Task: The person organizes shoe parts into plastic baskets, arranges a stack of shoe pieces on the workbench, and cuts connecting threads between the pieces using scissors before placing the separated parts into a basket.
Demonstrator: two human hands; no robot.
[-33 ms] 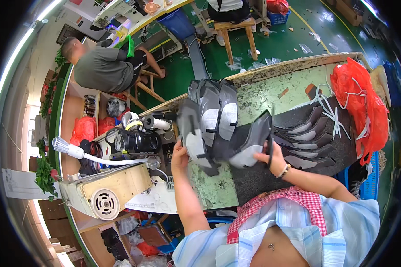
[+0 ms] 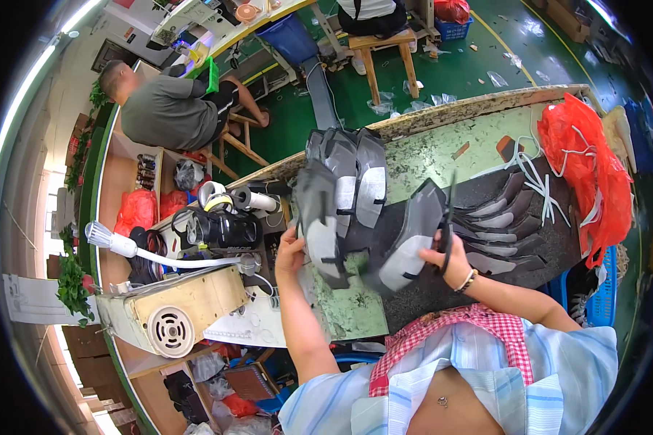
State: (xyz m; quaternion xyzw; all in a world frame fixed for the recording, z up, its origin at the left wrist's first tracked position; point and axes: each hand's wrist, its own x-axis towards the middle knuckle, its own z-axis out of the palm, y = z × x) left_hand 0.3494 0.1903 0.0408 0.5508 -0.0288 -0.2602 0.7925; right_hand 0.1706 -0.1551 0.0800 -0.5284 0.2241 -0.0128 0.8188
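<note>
My left hand (image 2: 290, 250) is closed on the edge of a blurred grey-and-black shoe upper piece (image 2: 323, 245), raised over the bench. In my right hand (image 2: 453, 262) is a pair of dark scissors (image 2: 448, 235), blades pointing away from me. Its thumb and fingers also pinch a second shoe upper piece (image 2: 406, 243), black with a light grey panel. Whether a thread joins the two pieces I cannot make out. Just beyond my left hand lie several similar upper pieces (image 2: 371, 177) in an overlapping group.
More curved upper pieces (image 2: 497, 225) lie fanned on a dark mat (image 2: 421, 301), with white cords (image 2: 544, 192) and a red plastic bag (image 2: 584, 167) at the right. A sewing machine (image 2: 189, 301) and a lamp (image 2: 112, 239) stand left. A person (image 2: 167, 109) sits beyond the bench.
The piece in my right hand has swung toward me and tilted more upright, apart from the left one. The left piece has shifted slightly right, and green bench top shows between them.
</note>
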